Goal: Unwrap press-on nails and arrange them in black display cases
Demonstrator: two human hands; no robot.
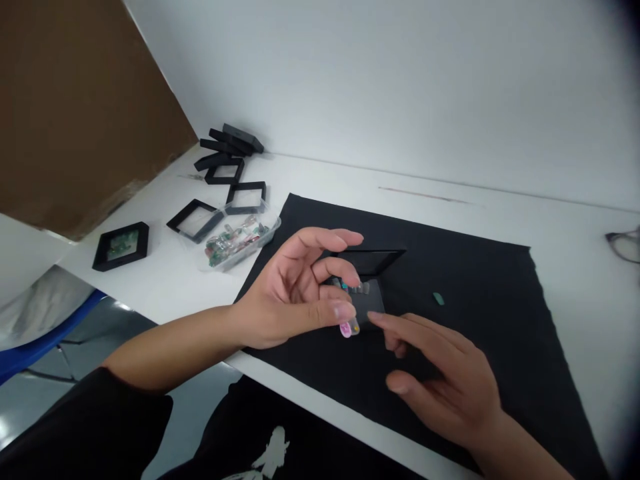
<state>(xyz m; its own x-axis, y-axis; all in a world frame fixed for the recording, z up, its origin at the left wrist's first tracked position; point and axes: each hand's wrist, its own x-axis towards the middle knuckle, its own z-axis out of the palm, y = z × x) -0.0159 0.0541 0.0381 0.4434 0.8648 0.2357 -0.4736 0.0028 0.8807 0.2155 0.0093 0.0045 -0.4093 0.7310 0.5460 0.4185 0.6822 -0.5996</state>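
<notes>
My left hand (295, 287) hovers over a black cloth mat (480, 313) with its fingers curled, and thumb and fingers pinch several small press-on nails (349, 327), pink and pale ones among them. Right behind its fingertips an open black frame case (373, 261) rests on the mat, lid raised. My right hand (440, 377) lies low on the mat, index finger stretched out with its tip touching the case's dark base (367, 308), holding nothing. A small green nail (439, 299) lies alone on the mat to the right.
On the white table (165, 280) at the left stands a clear plastic tray (235, 241) of small coloured pieces, with several black frame cases (227, 157) behind it and one filled case (121, 245) nearer the edge. Glasses (625, 245) lie at the far right. A brown board leans at the upper left.
</notes>
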